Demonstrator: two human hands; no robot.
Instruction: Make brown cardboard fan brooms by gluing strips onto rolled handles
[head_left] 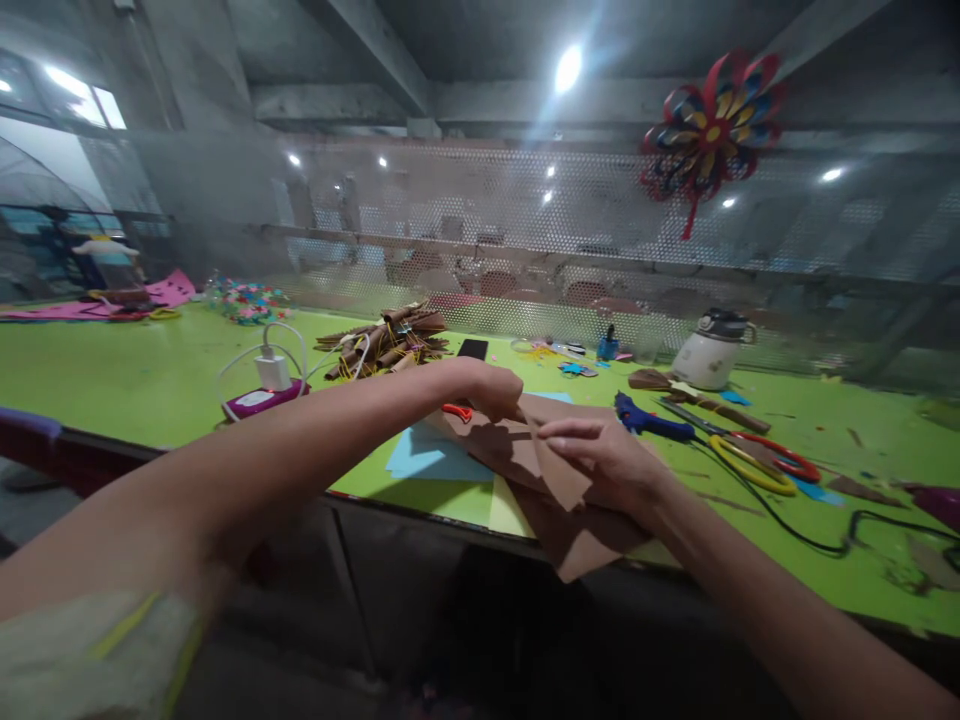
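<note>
My left hand [491,388] is closed at the far end of a narrow brown paper piece [561,475], its fingers mostly hidden behind the wrist. Lower down, my right hand [604,452] pinches the edge of that same piece between thumb and fingers. Beneath both hands lie larger brown paper sheets [499,450], one corner hanging past the table's front edge. Light blue paper [431,458] shows under them on the left. An orange-red loop [457,411], perhaps a scissors handle, peeks out near my left wrist.
On the green table [150,390], a blue glue gun [652,418] and large scissors [757,462] lie right, with a black cord. A white kettle-like jug [709,350] stands behind. Left are a charger on a purple power strip [262,398] and bundled brown paper rolls [390,342].
</note>
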